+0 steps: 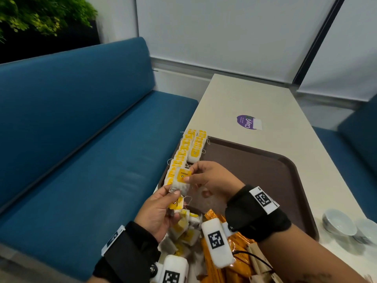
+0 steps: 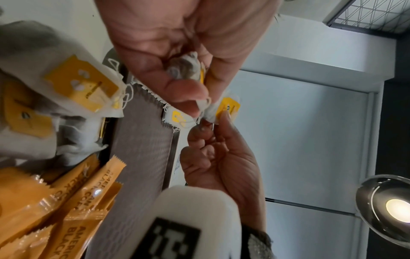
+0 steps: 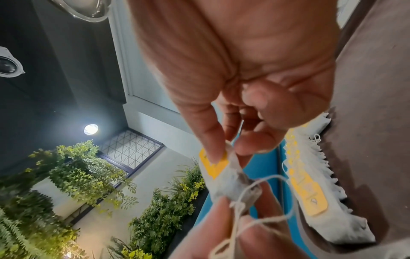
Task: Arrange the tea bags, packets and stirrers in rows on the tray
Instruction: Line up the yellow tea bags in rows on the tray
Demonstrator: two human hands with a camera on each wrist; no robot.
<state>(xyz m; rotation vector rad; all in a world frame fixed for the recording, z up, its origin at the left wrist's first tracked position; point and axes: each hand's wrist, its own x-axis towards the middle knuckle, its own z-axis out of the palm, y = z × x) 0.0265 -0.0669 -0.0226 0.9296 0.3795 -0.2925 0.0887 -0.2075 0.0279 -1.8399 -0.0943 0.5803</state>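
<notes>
Both hands up over the near-left corner of the brown tray point(image 1: 255, 166), sharing one tea bag point(image 1: 180, 179): right hand point(image 1: 212, 179) pinches its yellow tag end w/ thumb + forefinger, left hand point(image 1: 158, 213) pinches the lower edge and also holds a second tea bag point(image 1: 175, 203) in its fingers. Two rows of tea bags point(image 1: 188, 149) lie along the tray's left side. Loose bags + orange packets point(image 1: 234, 260) piled by the wrists.

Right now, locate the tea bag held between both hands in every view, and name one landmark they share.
Head: held tea bag at centre, above the tray's left edge.
Left wrist: upper centre, at the fingertips.
Right wrist: lower centre, string dangling.
Shared landmark: row of tea bags on the brown tray, also seen at and.
</notes>
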